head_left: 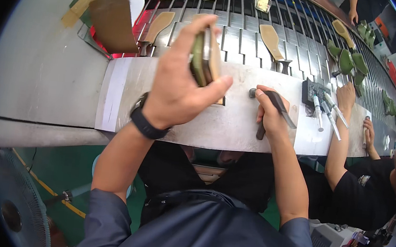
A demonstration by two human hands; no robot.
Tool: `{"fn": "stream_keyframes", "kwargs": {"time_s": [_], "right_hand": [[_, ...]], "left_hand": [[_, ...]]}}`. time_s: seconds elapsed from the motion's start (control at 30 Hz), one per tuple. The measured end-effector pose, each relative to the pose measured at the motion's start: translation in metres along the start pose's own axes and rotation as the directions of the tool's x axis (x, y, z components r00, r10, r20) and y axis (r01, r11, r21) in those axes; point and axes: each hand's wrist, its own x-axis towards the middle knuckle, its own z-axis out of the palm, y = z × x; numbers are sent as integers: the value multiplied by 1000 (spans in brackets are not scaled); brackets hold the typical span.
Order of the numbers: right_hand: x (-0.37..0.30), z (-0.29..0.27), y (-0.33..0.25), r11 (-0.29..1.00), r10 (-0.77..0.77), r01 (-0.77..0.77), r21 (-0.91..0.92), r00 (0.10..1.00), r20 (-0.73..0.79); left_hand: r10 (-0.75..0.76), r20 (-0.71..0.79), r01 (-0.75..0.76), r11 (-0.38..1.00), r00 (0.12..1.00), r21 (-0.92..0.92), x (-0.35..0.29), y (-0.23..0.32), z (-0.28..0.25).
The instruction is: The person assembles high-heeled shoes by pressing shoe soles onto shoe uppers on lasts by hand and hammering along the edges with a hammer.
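My left hand [178,76] is raised over the bench, fingers wrapped round a green shoe [198,59] with a tan sole, seen edge-on and blurred. A small tan piece with a dark edge shows below the thumb; whether it belongs to the shoe I cannot tell. Lower and to the right, my right hand [271,112] is closed round a hammer [276,102]. The hammer's round face points left, its flat metal end points right, and the dark handle end sticks out below the palm. Shoe and hammer are apart.
Beyond the pale bench [235,132] runs a slatted metal conveyor [235,36] with tan soles [271,41] and green shoes [349,62]. A dark block [310,90] with several syringes [318,113] stands right. A co-worker's arm [342,123] reaches in there. A fan [13,206] stands lower left.
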Motion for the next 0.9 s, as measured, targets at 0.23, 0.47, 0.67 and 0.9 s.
{"fn": "stream_keyframes", "kwargs": {"time_s": [0.23, 0.47, 0.67, 0.9], "right_hand": [[-68, -14, -95, 719, -650, 682, -137, 728, 217], [-95, 11, -152, 711, -583, 701, -53, 631, 512], [-100, 19, -173, 937, -301, 347, -31, 851, 431], [-109, 24, -186, 966, -161, 243, -89, 833, 529]], "left_hand": [[-121, 48, 128, 971, 992, -201, -16, 19, 15], [-118, -15, 116, 989, 993, -91, -37, 30, 33], [-24, 15, 26, 993, 1000, -119, -50, 35, 21], [164, -97, -166, 986, 982, -7, -89, 38, 26]]}}
